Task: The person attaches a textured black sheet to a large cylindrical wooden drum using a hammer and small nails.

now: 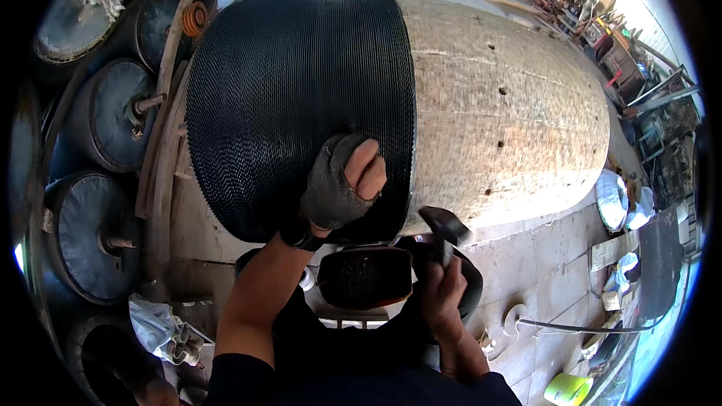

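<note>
A large drum lies sideways before me, its left part covered by black ridged sheeting [297,68], its right part pale, mottled and dotted with holes [504,143]. My left hand [342,180], in a dark fingertip-less glove, rests against the sheeting near its right edge, fingers curled; what they hold, if anything, is hidden. My right hand [444,293] grips a hammer [444,225], its head raised just right of the left hand, below the seam. A dark open container [365,278] with small, indistinct contents sits between my forearms, below the drum.
Several black rollers with axles [98,210] line the left beside wooden planks [162,180]. Bags [609,195], a rod on a round base [571,327] and a yellow bucket [568,387] are at right. Cluttered tools and materials [617,53] fill the back right.
</note>
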The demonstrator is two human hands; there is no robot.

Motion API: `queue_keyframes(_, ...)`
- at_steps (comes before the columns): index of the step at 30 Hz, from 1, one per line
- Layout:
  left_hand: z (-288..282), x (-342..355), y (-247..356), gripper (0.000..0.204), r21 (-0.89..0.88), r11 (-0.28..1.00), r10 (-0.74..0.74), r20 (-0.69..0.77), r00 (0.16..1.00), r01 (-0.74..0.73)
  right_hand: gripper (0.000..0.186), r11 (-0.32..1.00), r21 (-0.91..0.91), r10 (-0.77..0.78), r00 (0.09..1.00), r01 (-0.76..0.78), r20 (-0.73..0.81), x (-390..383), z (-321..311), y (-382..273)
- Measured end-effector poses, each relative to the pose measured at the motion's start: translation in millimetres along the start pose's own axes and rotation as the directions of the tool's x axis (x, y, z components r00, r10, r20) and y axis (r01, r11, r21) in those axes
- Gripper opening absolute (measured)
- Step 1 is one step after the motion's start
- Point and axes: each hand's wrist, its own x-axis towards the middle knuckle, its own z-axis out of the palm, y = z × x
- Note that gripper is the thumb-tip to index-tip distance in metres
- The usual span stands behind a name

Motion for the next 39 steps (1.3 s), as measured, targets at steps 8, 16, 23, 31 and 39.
queue_keyframes(8, -8, 5, 10, 0.043, 0.044, 0.998, 0.042, -0.090, 0.995, -0.038, 0.013, 0.987, -0.159, 0.024, 1.000, -0.021, 0.020, 7, 22, 26)
queue_keyframes(16, -9, 15, 10, 0.041, 0.092, 0.996, 0.000, -0.019, 1.000, 0.001, 0.013, 0.946, -0.280, -0.162, 0.987, 0.161, 0.020, 6, 8, 14)
queue_keyframes(23, -7, 14, 8, 0.030, 0.130, 0.991, 0.008, -0.051, 0.999, -0.001, 0.017, 0.978, -0.026, -0.209, 0.957, 0.208, -0.202, -7, 15, 11)
queue_keyframes(31, -3, 10, 4, 0.032, 0.054, 0.997, -0.056, -0.032, 0.998, 0.058, 0.016, 1.000, 0.024, 0.011, 0.997, -0.009, -0.076, 6, 18, 19)
queue_keyframes(39, -3, 13, -1, 0.036, 0.062, 0.995, -0.086, 0.019, 0.996, 0.084, 0.014, 0.998, 0.044, -0.050, 0.998, 0.052, -0.043, 17, 10, 0)
